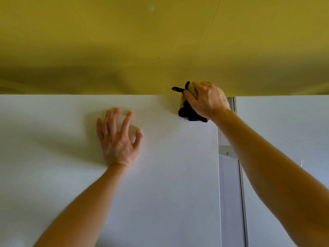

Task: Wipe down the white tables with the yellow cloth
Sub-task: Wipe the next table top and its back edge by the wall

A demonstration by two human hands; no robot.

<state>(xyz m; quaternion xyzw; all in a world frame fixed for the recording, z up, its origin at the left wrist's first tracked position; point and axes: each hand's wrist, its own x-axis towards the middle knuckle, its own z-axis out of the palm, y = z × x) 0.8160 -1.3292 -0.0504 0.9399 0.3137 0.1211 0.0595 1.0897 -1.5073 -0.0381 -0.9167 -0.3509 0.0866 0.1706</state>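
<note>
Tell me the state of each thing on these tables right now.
yellow cloth: bunched, at the left table's far edge.
right hand: grips the cloth.
left hand: fingers spread, rests on the left table.
right table: no hand on it.

Both our bare arms reach forward. Our right hand (206,100), the farther of the two, sits knuckles-up over a bunched yellow-and-black cloth (187,111), with fingers and thumb curled round it. The forearm runs back from the grip toward the lower right. Our left hand (118,139) lies to the left of the grip and nearer to us. It is palm down with the fingers straight and spread, the thumb bent out on the side facing the grip, and it holds nothing. Its wrist is straight, and the forearm angles back to the lower left.
</note>
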